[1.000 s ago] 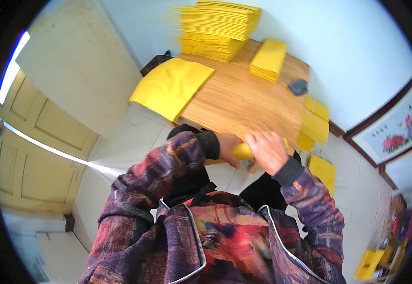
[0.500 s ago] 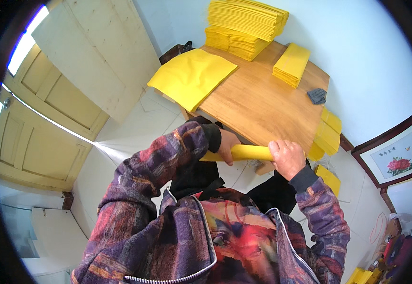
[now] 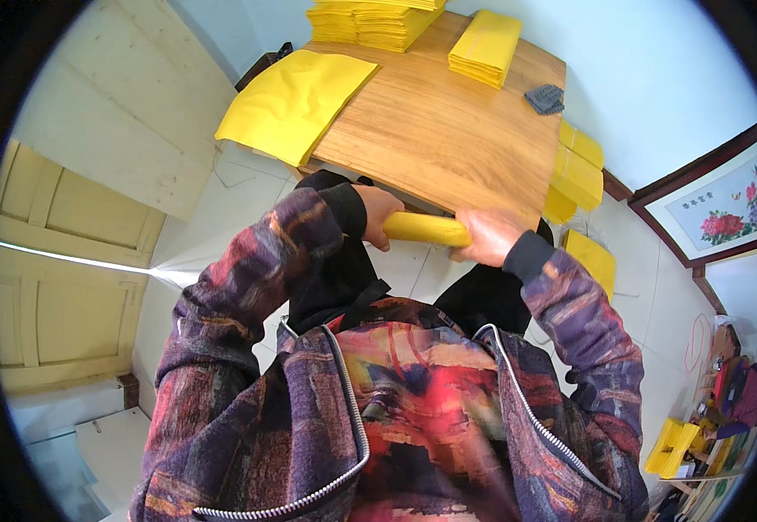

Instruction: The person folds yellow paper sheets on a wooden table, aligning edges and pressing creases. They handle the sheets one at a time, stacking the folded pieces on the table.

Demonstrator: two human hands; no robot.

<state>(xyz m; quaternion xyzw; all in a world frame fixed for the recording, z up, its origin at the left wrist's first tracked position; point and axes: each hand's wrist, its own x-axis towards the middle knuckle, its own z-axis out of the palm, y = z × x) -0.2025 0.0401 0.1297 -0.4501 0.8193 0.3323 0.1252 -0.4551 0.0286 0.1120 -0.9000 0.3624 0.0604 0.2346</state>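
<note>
Yellow sheet material [image 3: 429, 228], drawn into a narrow, roll-like length, spans the space between your hands, above your lap and just short of the table's near edge. Your left hand [image 3: 381, 215] is closed around its left end. Your right hand [image 3: 490, 235] is wrapped over its right end; motion blur hides the exact finger placement.

Status of the held length: compacted, not yet set down. Whether its shaping is complete cannot be told.

Beyond your right hand, a yellow piece [image 3: 590, 258] lies low, near the floor. On the wooden table [image 3: 448, 122], flat yellow sheets [image 3: 296, 100] overhang the left edge and appear unfolded; their count is not visible. Yellow bundles [image 3: 577, 170] beside the right edge appear folded already. Toward the far side, note a dark grey cloth [image 3: 545, 98], a narrow yellow stack [image 3: 487, 48], apparently folded, and a thick yellow pile [image 3: 370, 26], cut off by the upper border.
</note>
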